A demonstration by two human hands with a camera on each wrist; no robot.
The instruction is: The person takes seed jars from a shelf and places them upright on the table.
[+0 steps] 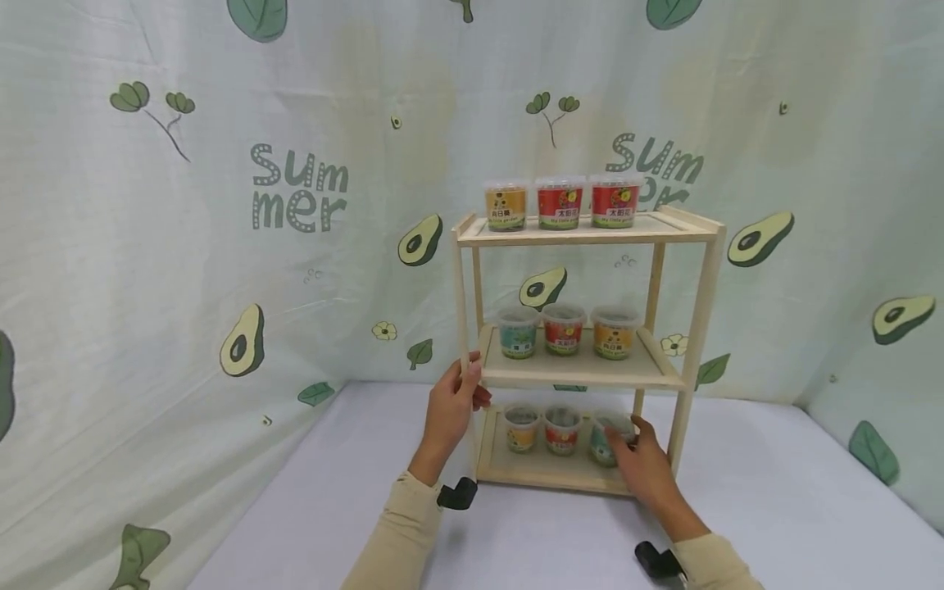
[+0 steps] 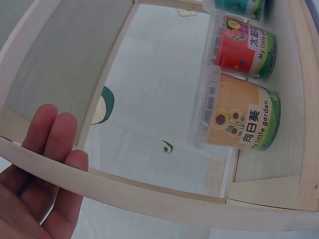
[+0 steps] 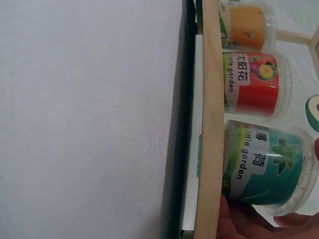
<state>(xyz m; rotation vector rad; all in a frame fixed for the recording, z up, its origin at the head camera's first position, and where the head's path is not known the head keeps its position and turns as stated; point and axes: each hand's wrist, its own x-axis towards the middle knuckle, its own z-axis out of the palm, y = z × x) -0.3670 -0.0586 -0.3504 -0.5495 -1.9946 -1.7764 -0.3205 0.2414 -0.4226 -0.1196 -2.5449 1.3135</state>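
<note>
My left hand [image 1: 448,411] grips the left front post [image 1: 462,303] of a three-tier wooden shelf, near the middle board. In the left wrist view, its fingertips [image 2: 62,132] show past the post, while the thumb is out of sight. At the right end of the bottom board [image 1: 553,477], my right hand [image 1: 649,469] holds a teal-labelled clear plastic cup [image 3: 271,164] around its side. Part of that hand is hidden behind the cup in the right wrist view. Beside it on the same board stand a red-labelled cup [image 1: 562,434] and an orange-labelled cup [image 1: 521,430].
Three cups stand on the middle board: teal [image 1: 518,334], red [image 1: 564,332] and orange [image 1: 614,334]. The top board carries an orange-labelled cup [image 1: 506,206] and two red-labelled ones. The shelf stands on a white-covered table [image 1: 546,541], before a curtain [image 1: 354,287] printed with avocados.
</note>
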